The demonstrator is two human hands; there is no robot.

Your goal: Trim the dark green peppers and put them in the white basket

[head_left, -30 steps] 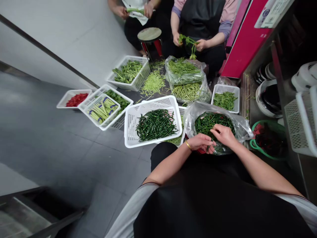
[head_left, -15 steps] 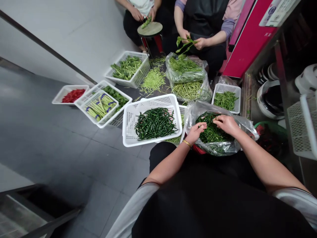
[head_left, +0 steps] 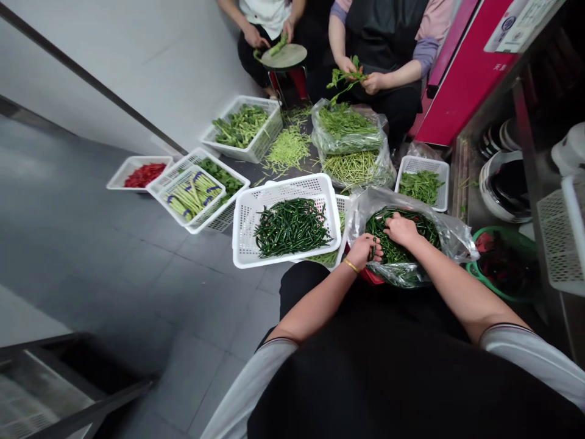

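Note:
A clear plastic bag (head_left: 457, 239) in front of me holds a heap of thin dark green chili peppers (head_left: 423, 225). My left hand (head_left: 365, 251), with a gold bracelet at its wrist, is curled around a few chili peppers at the bag's near left side. Over the heap, my right hand (head_left: 402, 231) has its fingers bent and pressed together among the peppers; their tips are partly hidden, so what they pinch does not show. Left of the bag, a white basket (head_left: 242, 244) contains more chili peppers, cut or trimmed and glossy.
Two people sit opposite, handling green stalks; a round stool (head_left: 286, 56) stands by one. Around lie baskets of greens (head_left: 281, 125), a basket of red peppers (head_left: 132, 183), bags of stems (head_left: 351, 171) and a pile of scraps (head_left: 287, 149). A green tub (head_left: 484, 281) stands right.
My left hand has dropped slightly and now shows chili peppers in its fingers. My right hand has moved left and down into the heap. The view has shifted a little.

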